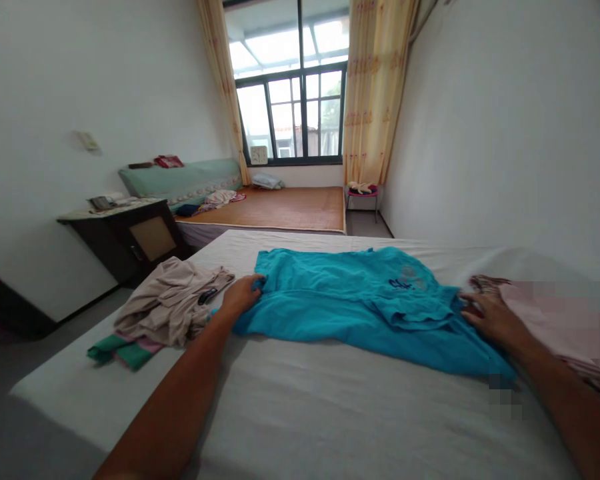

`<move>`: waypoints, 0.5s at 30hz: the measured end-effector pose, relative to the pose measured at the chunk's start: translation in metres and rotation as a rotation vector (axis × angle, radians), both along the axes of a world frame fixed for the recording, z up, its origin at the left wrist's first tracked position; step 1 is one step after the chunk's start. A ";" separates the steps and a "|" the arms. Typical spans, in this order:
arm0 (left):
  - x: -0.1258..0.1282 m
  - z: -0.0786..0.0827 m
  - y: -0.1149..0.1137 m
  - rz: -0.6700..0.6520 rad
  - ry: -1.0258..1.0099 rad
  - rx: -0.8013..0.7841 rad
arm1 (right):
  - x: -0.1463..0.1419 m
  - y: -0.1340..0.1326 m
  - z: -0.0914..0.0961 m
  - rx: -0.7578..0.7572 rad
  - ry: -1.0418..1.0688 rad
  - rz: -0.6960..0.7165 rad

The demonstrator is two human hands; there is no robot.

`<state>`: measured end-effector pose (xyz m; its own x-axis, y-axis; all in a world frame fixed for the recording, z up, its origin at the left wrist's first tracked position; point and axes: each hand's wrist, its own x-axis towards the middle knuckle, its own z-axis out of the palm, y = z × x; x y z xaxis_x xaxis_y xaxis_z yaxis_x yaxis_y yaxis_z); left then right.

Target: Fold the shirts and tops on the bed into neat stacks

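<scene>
A turquoise T-shirt point(325, 277) with a dark and grey print lies across the white-covered surface, part of it folded over itself. At its left end, the fingers of my left hand point(243, 295) are closed on the edge of the cloth. My right hand point(495, 319) grips the shirt by its right end, near a sleeve, with the fingers curled. Part of the shirt trails toward me under my right wrist.
A crumpled beige garment point(163, 300) with green and pink ends lies left of my left forearm. Pale pink clothing point(545, 313) lies beyond my right hand. Past the white sheet point(330, 413) stand another bed point(295, 207), a dark cabinet point(130, 237) and a small stool point(363, 192).
</scene>
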<state>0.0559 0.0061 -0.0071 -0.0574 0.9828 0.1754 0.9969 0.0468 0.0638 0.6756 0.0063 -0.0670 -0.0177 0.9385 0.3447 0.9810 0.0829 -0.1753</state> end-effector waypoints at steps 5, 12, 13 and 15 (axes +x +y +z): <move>-0.044 0.006 -0.010 0.187 0.038 0.029 | 0.002 -0.004 0.015 -0.200 0.048 0.057; -0.041 -0.006 0.003 -0.068 0.078 0.136 | 0.009 -0.015 0.040 -0.156 0.066 -0.014; -0.035 -0.005 0.005 -0.101 0.061 0.137 | 0.009 -0.016 0.043 -0.172 0.112 0.003; -0.024 -0.003 0.005 -0.168 0.026 0.100 | 0.008 -0.018 0.045 -0.217 0.197 0.043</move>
<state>0.0322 0.0111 -0.0099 0.1119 0.9558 0.2720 0.9915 -0.1256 0.0337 0.6835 -0.0113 -0.0219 -0.0120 0.9906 0.1363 0.9225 0.0635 -0.3807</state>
